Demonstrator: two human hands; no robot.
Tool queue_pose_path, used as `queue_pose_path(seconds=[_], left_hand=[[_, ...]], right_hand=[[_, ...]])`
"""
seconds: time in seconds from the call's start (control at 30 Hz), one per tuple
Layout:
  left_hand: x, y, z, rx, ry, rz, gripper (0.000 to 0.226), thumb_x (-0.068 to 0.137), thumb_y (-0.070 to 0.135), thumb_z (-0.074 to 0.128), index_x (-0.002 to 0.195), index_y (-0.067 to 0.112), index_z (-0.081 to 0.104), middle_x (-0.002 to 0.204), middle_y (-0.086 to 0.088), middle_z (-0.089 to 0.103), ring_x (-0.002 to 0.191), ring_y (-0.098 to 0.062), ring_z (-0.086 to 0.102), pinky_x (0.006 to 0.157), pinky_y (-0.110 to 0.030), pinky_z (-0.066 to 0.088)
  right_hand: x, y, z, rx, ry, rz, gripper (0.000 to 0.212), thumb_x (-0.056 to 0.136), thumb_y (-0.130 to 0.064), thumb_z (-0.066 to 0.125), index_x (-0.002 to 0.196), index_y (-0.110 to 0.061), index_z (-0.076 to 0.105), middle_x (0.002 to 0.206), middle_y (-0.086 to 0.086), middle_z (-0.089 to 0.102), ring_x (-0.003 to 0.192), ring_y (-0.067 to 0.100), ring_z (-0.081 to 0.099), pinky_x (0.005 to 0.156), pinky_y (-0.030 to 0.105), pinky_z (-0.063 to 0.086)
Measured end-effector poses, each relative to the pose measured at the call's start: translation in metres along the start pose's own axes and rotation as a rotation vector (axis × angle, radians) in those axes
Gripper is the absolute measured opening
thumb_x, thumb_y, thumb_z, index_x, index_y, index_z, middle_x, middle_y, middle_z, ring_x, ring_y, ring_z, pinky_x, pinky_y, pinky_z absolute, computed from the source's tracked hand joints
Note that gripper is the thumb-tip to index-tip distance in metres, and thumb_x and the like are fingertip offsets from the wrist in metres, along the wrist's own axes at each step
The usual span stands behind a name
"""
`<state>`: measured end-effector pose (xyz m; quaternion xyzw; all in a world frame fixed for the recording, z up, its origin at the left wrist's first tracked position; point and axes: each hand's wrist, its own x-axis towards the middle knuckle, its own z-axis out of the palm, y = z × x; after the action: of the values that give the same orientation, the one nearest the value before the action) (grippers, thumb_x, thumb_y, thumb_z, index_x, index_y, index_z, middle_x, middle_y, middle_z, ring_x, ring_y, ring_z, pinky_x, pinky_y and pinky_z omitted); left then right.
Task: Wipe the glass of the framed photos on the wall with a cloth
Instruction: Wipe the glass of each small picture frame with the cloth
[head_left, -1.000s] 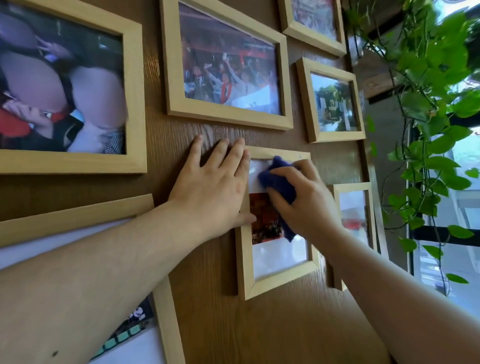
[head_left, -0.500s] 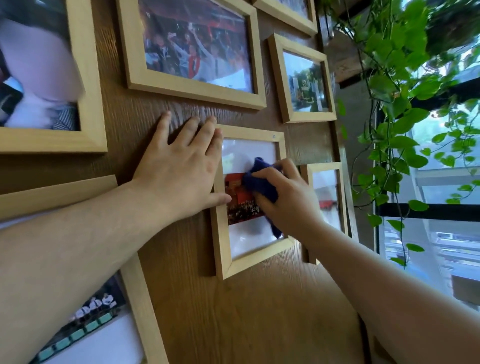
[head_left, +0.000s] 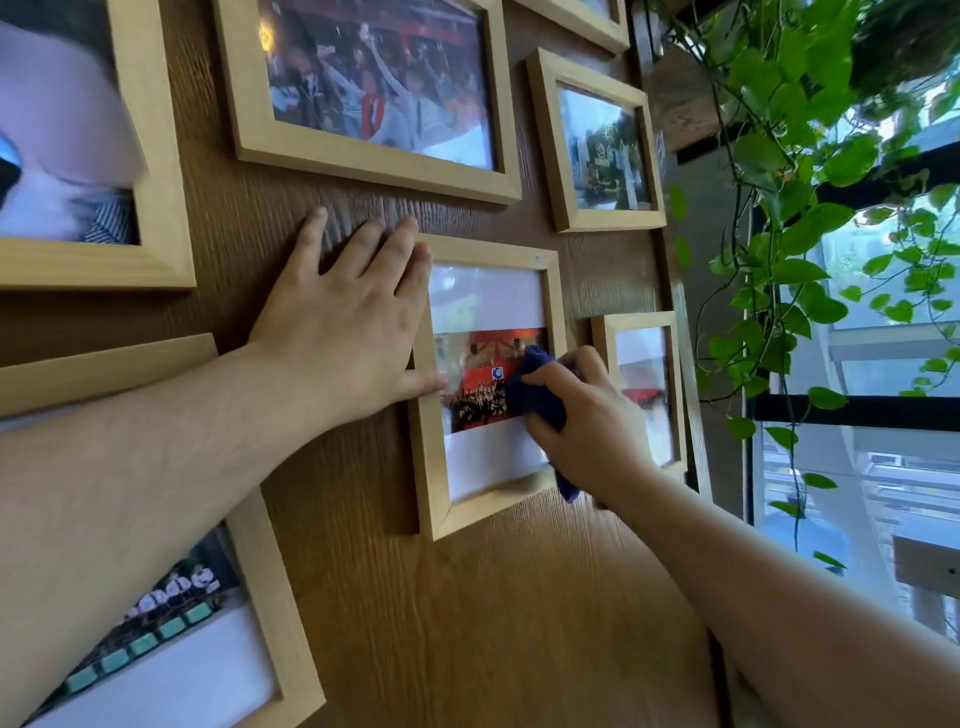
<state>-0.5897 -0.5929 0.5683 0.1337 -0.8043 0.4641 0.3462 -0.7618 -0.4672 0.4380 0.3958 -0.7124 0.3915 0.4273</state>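
A small light-wood framed photo (head_left: 431, 467) hangs at the middle of the brown wooden wall. My left hand (head_left: 343, 332) lies flat on the wall with fingers spread, its thumb pressing the frame's left edge. My right hand (head_left: 587, 421) is closed on a dark blue cloth (head_left: 537, 395), pressing it against the glass at the lower right part of this frame. The cloth's tail hangs below my palm over the frame's bottom corner.
Several more light-wood frames surround it: a wide one (head_left: 363, 161) above, one at upper right (head_left: 563, 202), a narrow one (head_left: 602, 332) right of my hand, large ones at left (head_left: 161, 208) and lower left (head_left: 280, 623). A trailing green plant (head_left: 789, 234) hangs before the window at right.
My right hand has moved the cloth down and to the right across the glass, uncovering the photo's upper part. My left hand stays planted on the wall and frame edge.
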Motion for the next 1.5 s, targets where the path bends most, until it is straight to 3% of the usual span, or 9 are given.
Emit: queue_pose_path(seconds=[0.2, 0.37, 0.5, 0.73, 0.9, 1.03, 1.17, 1.33, 1.5], left_hand=[[0.0, 0.003, -0.003, 0.016, -0.022, -0.012, 0.109, 0.068, 0.083, 0.025, 0.146, 0.011, 0.0, 0.159, -0.012, 0.002, 0.144, -0.028, 0.005, 0.114, -0.058, 0.008], [0.001, 0.001, -0.002, -0.005, -0.013, -0.008, 0.109, 0.069, 0.082, 0.031, 0.146, 0.011, 0.003, 0.158, -0.012, 0.004, 0.144, -0.027, 0.007, 0.114, -0.059, 0.008], [0.001, 0.001, 0.001, -0.003, 0.005, -0.004, 0.109, 0.07, 0.082, 0.033, 0.146, 0.01, 0.004, 0.158, -0.012, 0.005, 0.143, -0.027, 0.007, 0.114, -0.059, 0.008], [0.0, 0.002, 0.002, 0.013, 0.029, -0.004, 0.109, 0.069, 0.081, 0.035, 0.146, 0.009, 0.006, 0.157, -0.013, 0.007, 0.143, -0.029, 0.009, 0.114, -0.059, 0.009], [0.0, 0.0, 0.003, 0.0, 0.054, 0.009, 0.109, 0.068, 0.081, 0.032, 0.145, 0.009, 0.007, 0.157, -0.014, 0.009, 0.143, -0.029, 0.01, 0.114, -0.059, 0.008], [0.0, -0.001, 0.004, -0.005, 0.047, 0.008, 0.108, 0.068, 0.08, 0.033, 0.145, 0.008, 0.01, 0.157, -0.015, 0.011, 0.142, -0.029, 0.012, 0.114, -0.059, 0.007], [0.001, -0.001, 0.004, -0.002, 0.045, 0.012, 0.108, 0.068, 0.08, 0.034, 0.145, 0.009, 0.01, 0.157, -0.015, 0.011, 0.142, -0.029, 0.011, 0.114, -0.059, 0.008], [-0.004, -0.005, 0.0, -0.012, 0.073, 0.035, 0.101, 0.074, 0.076, 0.036, 0.144, 0.005, 0.02, 0.155, -0.018, 0.016, 0.142, -0.03, 0.013, 0.114, -0.058, 0.012], [0.003, -0.041, -0.02, -0.035, 0.243, 0.017, 0.088, 0.081, 0.071, 0.029, 0.135, 0.002, 0.036, 0.145, -0.023, 0.036, 0.135, -0.035, 0.028, 0.111, -0.059, 0.018]], right_hand=[[-0.022, -0.033, 0.001, 0.072, -0.121, -0.317, 0.036, 0.084, -0.039, 0.055, 0.117, -0.027, 0.052, 0.117, 0.002, 0.046, 0.08, 0.016, 0.054, 0.058, 0.029, 0.051], [-0.027, -0.002, -0.005, -0.038, -0.106, -0.207, 0.032, 0.08, -0.029, 0.067, 0.11, -0.02, 0.06, 0.112, 0.009, 0.053, 0.079, 0.025, 0.059, 0.052, 0.041, 0.054], [-0.033, 0.007, -0.005, -0.065, -0.116, -0.104, 0.034, 0.078, -0.025, 0.07, 0.11, -0.019, 0.061, 0.113, 0.009, 0.053, 0.08, 0.027, 0.06, 0.053, 0.041, 0.054], [-0.042, -0.034, 0.0, 0.098, -0.197, -0.345, 0.035, 0.084, -0.037, 0.057, 0.117, -0.023, 0.055, 0.12, 0.008, 0.048, 0.088, 0.021, 0.058, 0.063, 0.037, 0.056], [-0.043, -0.019, -0.005, 0.044, -0.2, -0.399, 0.033, 0.085, -0.034, 0.061, 0.116, -0.021, 0.06, 0.115, 0.011, 0.053, 0.085, 0.023, 0.059, 0.056, 0.04, 0.055], [-0.04, 0.005, -0.004, 0.009, -0.201, -0.342, 0.032, 0.083, -0.035, 0.061, 0.113, -0.023, 0.061, 0.114, 0.009, 0.054, 0.084, 0.026, 0.06, 0.057, 0.045, 0.055], [-0.038, 0.032, -0.005, -0.055, -0.17, -0.283, 0.029, 0.078, -0.029, 0.07, 0.107, -0.023, 0.065, 0.109, 0.009, 0.056, 0.079, 0.027, 0.061, 0.05, 0.042, 0.055], [-0.031, 0.044, -0.008, -0.053, -0.191, -0.312, 0.03, 0.083, -0.035, 0.06, 0.11, -0.024, 0.06, 0.109, 0.007, 0.053, 0.078, 0.022, 0.058, 0.05, 0.04, 0.054], [0.006, 0.026, -0.017, 0.07, 0.003, -0.282, 0.034, 0.081, -0.038, 0.057, 0.112, -0.025, 0.059, 0.109, 0.002, 0.053, 0.077, 0.016, 0.056, 0.051, 0.029, 0.051]])
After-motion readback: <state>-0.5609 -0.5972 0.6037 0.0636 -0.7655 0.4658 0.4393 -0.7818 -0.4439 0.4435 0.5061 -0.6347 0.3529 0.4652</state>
